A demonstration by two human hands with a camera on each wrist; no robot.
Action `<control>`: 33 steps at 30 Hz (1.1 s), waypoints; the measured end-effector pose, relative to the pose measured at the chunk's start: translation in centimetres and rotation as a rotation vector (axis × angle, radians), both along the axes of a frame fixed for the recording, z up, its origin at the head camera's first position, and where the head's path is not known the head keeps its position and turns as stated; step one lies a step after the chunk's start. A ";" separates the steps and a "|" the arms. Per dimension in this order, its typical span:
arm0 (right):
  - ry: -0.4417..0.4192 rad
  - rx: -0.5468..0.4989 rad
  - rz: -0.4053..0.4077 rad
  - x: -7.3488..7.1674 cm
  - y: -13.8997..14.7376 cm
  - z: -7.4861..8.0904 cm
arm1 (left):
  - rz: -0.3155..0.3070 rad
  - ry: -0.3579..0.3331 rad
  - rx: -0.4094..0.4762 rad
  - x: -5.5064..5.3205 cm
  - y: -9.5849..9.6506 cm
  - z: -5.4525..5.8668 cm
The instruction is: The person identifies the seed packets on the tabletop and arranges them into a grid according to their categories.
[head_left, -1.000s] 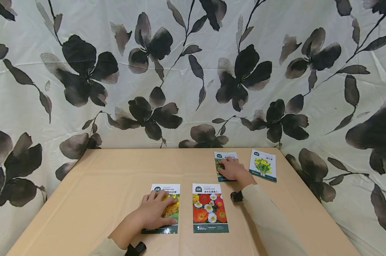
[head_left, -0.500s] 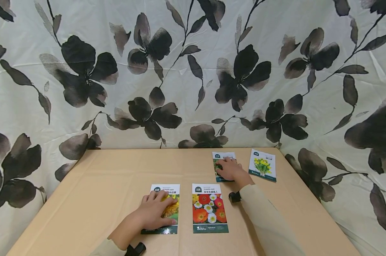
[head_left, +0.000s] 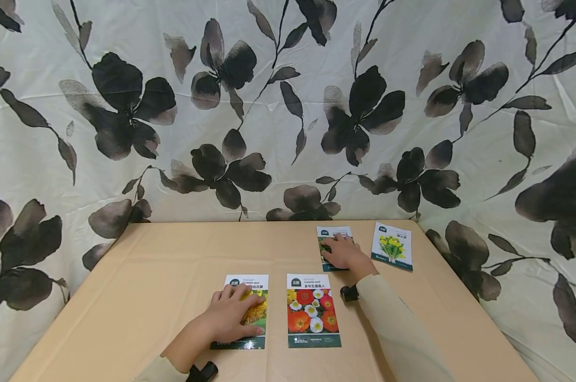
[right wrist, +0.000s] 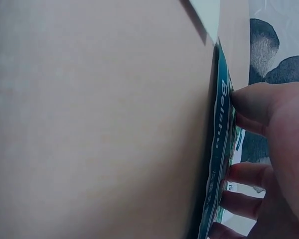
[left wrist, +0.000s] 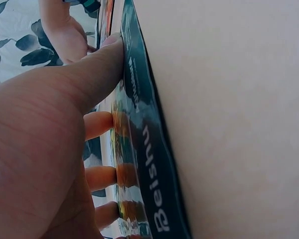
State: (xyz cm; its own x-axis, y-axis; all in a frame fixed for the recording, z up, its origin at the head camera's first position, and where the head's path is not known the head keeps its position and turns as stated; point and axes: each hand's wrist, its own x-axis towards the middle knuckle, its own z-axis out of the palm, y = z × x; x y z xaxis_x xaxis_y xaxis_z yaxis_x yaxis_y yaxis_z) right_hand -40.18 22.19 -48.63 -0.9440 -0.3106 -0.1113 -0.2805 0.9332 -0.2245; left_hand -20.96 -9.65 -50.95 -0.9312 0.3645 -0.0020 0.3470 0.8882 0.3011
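Observation:
Four-fingers-down and spread, my left hand [head_left: 228, 315] rests on a seed packet [head_left: 256, 317] with a yellow flower picture. In the left wrist view, the thumb and fingertips touch this packet's glossy face [left wrist: 152, 169], which lies on the table. My right hand [head_left: 342, 252] reaches to the back right, its fingertips on a smaller seed packet [head_left: 334, 231] whose picture is mostly covered. The right wrist view shows the thumb and fingers touching that packet's face [right wrist: 220, 114] near its dark green band.
A seed packet [head_left: 314, 313] with red, orange and white flowers lies between the hands, at the front. At the back right corner of the table [head_left: 173, 265] lies another packet [head_left: 392, 246] with yellow flowers, slightly turned. A floral cloth [head_left: 288, 116] hangs behind the table.
My right hand and the packet under it shifted slightly left between the first two frames, then stayed put. My left hand has kept its place on its packet.

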 end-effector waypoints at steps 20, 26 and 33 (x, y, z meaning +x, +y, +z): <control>0.018 0.004 0.000 0.0 -0.1 -0.1 | 0.021 -0.040 -0.008 0.3 0.3 1.4; 0.017 -0.003 -0.001 -0.1 -0.2 -0.1 | 0.021 -0.048 -0.010 0.2 0.3 1.3; 0.002 -0.013 0.000 -0.2 -0.8 -0.2 | 0.021 -0.059 -0.018 0.2 0.2 1.6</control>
